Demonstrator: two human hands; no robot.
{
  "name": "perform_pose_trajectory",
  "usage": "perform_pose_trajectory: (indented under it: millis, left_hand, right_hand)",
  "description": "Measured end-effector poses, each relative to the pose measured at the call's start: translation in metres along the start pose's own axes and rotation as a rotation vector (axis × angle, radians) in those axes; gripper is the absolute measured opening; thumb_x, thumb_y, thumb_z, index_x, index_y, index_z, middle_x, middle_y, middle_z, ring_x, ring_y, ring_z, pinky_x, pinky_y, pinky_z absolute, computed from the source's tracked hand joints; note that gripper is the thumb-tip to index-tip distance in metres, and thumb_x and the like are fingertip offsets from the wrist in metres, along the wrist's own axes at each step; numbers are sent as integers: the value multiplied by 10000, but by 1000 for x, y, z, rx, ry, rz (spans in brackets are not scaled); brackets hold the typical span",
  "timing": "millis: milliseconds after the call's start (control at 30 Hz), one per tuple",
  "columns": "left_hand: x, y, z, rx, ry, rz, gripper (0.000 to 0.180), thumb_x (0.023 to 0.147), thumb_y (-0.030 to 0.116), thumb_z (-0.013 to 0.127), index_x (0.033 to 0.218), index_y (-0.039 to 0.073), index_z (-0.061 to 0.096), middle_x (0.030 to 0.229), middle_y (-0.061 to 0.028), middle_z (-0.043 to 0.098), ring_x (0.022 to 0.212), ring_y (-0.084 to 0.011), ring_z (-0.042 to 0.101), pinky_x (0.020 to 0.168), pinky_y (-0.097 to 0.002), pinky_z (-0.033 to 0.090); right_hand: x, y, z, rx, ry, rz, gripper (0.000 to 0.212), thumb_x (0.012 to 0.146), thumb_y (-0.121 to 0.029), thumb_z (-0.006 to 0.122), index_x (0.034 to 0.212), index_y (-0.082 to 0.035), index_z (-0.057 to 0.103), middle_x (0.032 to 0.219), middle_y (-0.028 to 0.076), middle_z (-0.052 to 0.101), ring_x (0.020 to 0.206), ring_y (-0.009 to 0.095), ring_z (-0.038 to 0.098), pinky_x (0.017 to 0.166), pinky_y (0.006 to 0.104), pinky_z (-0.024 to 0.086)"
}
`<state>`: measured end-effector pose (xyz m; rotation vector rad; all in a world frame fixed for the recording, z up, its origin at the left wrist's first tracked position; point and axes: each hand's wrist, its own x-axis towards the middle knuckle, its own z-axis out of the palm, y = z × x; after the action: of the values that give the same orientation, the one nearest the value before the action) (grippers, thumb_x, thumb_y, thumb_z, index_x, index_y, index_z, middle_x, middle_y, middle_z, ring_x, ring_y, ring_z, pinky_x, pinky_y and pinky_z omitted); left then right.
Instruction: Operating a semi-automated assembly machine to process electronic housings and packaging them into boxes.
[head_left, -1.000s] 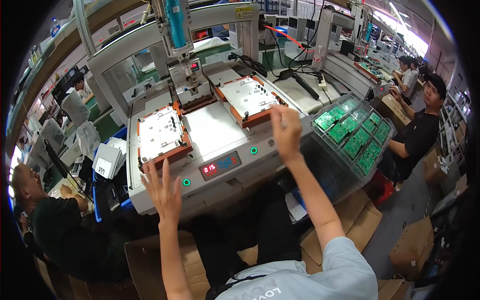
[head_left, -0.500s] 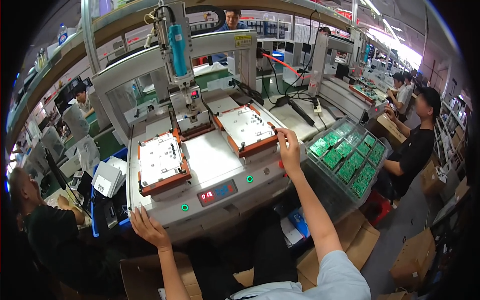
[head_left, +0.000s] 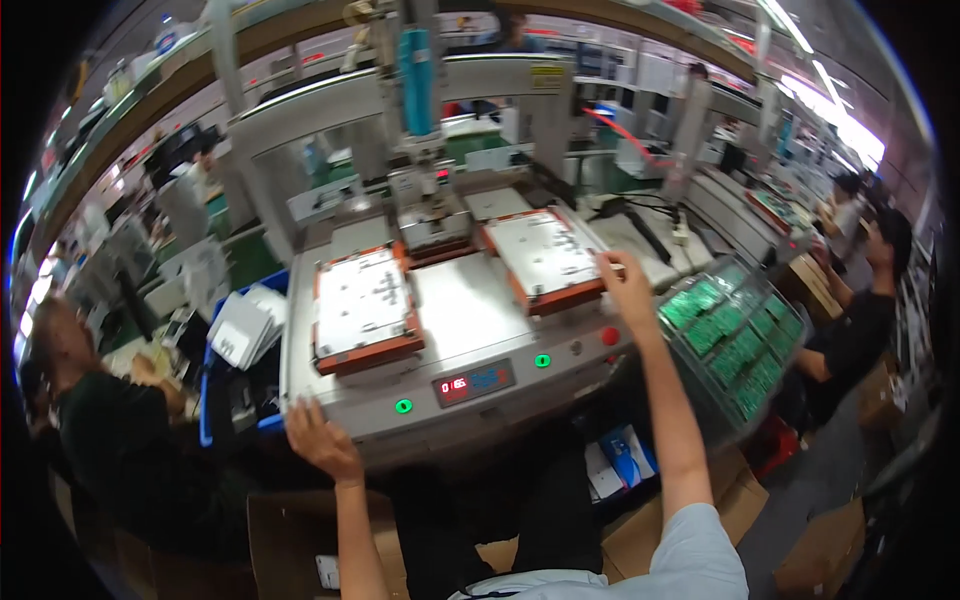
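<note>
Left grip (head_left: 322,440) at machine (head_left: 460,312); right grip (head_left: 626,283) at right fixture (head_left: 542,250).

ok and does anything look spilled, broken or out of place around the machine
I see nothing spilled or broken, though the picture is blurred. The one untidy spot is left of the machine: flat white cases lie tilted and overlapping at the blue bin, with no neat stacking.

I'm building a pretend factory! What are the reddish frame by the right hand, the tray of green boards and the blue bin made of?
The reddish frame: dull and evenly coloured, maybe plastic board, but blur leaves it open. The tray: probably clear, glossy plastic; its edges look see-through. The blue bin: likely plastic, bright and evenly coloured.
</note>
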<state>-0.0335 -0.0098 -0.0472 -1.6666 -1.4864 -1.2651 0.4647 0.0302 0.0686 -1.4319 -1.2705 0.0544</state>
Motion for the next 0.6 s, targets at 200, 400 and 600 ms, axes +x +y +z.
perform_pose_trajectory:
  millis: [200, 400, 600]
  left_hand:
    - [2, 1, -8, -1, 5, -48, 427, 959, 179, 420, 1301, 19, 619, 1389, -175, 556, 1352, -360, 460, 1152, -496, 271]
    - [7, 5, -11, 8, 11, -42, 418, 952, 160, 432, 1294, 16, 623, 1388, -169, 559, 1354, -349, 458, 1151, -473, 268]
    - [-19, 63, -33, -332, -273, 244, 411, 884, 170, 705, 1292, 161, 663, 1366, -95, 564, 1367, -364, 438, 1139, -550, 300]
  right_hand:
    - [20, -12, -5, -115, -206, -16, 324, 965, -304, 629, 1096, -13, 684, 948, 127, 715, 838, 192, 669, 731, 330, 519]
    - [-33, -91, 24, -224, -31, -502, 211, 923, -175, 669, 1061, -14, 674, 932, 122, 686, 903, 313, 635, 843, 375, 477]
    - [-122, -147, 77, -148, -275, -774, 166, 826, -76, 717, 991, -79, 698, 919, 52, 694, 890, 248, 635, 812, 384, 476]
